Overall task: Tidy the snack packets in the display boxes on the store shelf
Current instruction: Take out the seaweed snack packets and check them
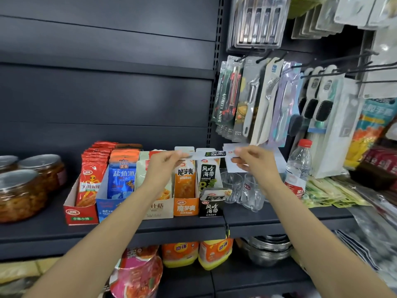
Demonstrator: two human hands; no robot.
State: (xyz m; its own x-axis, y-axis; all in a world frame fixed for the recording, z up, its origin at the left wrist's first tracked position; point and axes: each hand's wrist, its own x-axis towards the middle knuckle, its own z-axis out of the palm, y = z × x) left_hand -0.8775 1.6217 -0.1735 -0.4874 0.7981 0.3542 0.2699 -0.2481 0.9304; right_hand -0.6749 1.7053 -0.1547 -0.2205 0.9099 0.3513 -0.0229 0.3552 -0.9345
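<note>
I see both hands raised in the middle of the frame, holding one snack packet (209,154) flat and edge-on between them. My left hand (164,163) pinches its left end, my right hand (254,161) pinches its right end. The packet hangs just above the black display box (211,208) and the orange box (185,208) beside it. A fallen packet (216,194) lies tilted across the black box's front edge. Right of the boxes, glass cups (242,188) and a water bottle (298,168) crowd the shelf (150,231).

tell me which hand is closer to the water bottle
Right. The right hand pinches the packet just left of the water bottle; the left hand is farther left, over the display boxes.
</note>
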